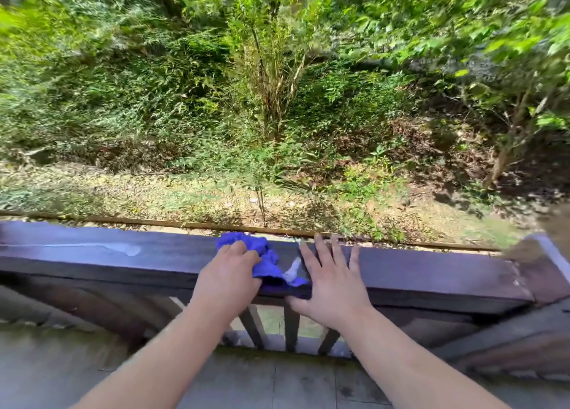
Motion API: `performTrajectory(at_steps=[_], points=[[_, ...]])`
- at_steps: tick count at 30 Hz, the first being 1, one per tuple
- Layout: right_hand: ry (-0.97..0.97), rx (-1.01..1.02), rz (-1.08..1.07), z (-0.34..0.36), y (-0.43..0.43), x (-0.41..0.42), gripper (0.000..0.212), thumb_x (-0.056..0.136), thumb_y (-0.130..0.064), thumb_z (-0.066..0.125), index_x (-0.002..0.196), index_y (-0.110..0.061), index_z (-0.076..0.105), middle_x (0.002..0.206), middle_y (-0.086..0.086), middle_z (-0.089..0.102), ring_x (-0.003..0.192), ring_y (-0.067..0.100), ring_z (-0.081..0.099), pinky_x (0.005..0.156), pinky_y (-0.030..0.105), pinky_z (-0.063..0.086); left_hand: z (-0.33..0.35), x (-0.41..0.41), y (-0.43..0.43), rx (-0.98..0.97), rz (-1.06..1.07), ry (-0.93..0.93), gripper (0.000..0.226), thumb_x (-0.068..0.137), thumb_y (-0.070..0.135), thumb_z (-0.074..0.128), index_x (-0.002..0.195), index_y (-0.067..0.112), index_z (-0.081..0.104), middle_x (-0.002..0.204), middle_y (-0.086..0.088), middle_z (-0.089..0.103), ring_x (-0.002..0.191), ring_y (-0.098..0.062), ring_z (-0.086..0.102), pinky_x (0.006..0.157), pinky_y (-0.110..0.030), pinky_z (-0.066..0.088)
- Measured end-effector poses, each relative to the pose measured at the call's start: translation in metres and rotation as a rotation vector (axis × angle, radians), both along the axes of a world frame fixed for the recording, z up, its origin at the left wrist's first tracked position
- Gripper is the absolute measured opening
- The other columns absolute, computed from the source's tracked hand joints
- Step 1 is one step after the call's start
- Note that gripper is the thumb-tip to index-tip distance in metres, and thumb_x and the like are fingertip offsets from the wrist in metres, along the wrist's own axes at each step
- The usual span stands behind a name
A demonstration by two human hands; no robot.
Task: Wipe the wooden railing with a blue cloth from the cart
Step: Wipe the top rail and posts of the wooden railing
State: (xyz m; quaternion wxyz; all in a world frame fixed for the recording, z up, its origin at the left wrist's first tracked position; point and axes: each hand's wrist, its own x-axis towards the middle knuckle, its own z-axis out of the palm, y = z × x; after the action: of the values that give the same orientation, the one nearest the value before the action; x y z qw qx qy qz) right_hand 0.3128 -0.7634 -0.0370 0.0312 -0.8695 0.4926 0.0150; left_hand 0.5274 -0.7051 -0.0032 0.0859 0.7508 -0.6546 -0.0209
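Blue cloth (260, 259): bunched on the wooden railing (431, 273), gripped under your left hand (229, 274). Your right hand (331, 277): fingers spread, flat on the rail just right of it.

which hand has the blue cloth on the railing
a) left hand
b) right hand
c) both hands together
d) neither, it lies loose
a) the left hand is bunched over the blue cloth on top of the wooden railing, while the right hand lies flat with fingers spread on the rail beside the cloth.
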Motion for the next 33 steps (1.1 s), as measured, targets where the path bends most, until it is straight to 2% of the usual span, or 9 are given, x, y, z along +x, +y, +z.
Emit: performTrajectory(at_steps=[7,12,17,21,24,28,33], points=[[0.002,-0.035,-0.030,0.003,0.021,0.047,0.113,0.071,-0.091,0.029,0.162,-0.034,-0.007,0.172,0.006,-0.010,0.155,0.039,-0.016,0.115,0.071,-0.015,0.006,0.077,0.017,0.025,0.068,0.011,0.029,0.076,0.034,0.062,0.104,0.029,0.065,0.094,0.007,0.046,0.099,-0.020,0.049,0.073,-0.037,0.050],[0.000,-0.024,-0.038,0.002,0.021,0.048,0.110,0.073,-0.091,0.027,0.158,-0.038,-0.019,0.171,0.004,-0.018,0.153,0.037,-0.022,0.115,0.070,-0.016,0.006,0.075,0.016,0.009,0.051,0.012,0.023,0.075,0.030,0.062,0.096,0.024,0.065,0.089,0.005,0.046,0.089,-0.021,0.048,0.062,-0.032,0.038],[0.016,-0.025,-0.054,0.002,0.021,0.051,0.107,0.073,-0.089,0.025,0.160,-0.038,-0.011,0.171,0.004,-0.018,0.153,0.037,-0.023,0.115,0.070,-0.015,0.004,0.070,0.012,0.023,0.027,-0.018,0.016,0.075,0.029,0.062,0.089,0.023,0.058,0.089,0.004,0.046,0.083,-0.020,0.040,0.060,-0.031,0.034],[-0.001,-0.011,-0.096,0.001,0.020,0.057,0.107,0.071,-0.086,0.027,0.161,-0.038,-0.006,0.172,0.006,-0.012,0.154,0.039,-0.021,0.114,0.072,-0.015,0.005,0.060,0.010,0.023,0.020,0.009,0.013,0.074,0.026,0.060,0.085,0.021,0.056,0.086,0.005,0.038,0.082,-0.019,0.035,0.058,-0.032,0.038],[0.010,0.013,-0.089,0.001,0.013,0.070,0.118,0.068,-0.089,0.038,0.161,-0.033,-0.007,0.172,0.010,-0.009,0.153,0.044,-0.019,0.111,0.075,-0.016,0.008,0.047,0.005,0.035,-0.002,0.005,0.012,0.073,0.025,0.058,0.084,0.022,0.055,0.087,0.006,0.039,0.081,-0.018,0.034,0.058,-0.032,0.038],[0.006,0.046,0.004,0.005,0.003,0.091,0.126,0.071,-0.085,0.056,0.160,-0.025,-0.011,0.171,0.013,-0.004,0.153,0.047,-0.014,0.108,0.079,-0.015,0.012,0.029,-0.001,0.061,-0.089,0.002,0.015,0.074,0.024,0.055,0.088,0.022,0.057,0.091,0.005,0.045,0.086,-0.019,0.042,0.064,-0.030,0.037],[0.023,0.018,0.011,0.002,0.000,0.097,0.122,0.073,-0.079,0.057,0.161,-0.023,-0.005,0.171,0.014,0.007,0.153,0.048,-0.007,0.106,0.082,-0.014,0.009,0.023,-0.006,0.037,-0.126,0.010,0.012,0.074,0.022,0.056,0.086,0.021,0.058,0.090,0.003,0.047,0.086,-0.020,0.044,0.067,-0.032,0.044]])
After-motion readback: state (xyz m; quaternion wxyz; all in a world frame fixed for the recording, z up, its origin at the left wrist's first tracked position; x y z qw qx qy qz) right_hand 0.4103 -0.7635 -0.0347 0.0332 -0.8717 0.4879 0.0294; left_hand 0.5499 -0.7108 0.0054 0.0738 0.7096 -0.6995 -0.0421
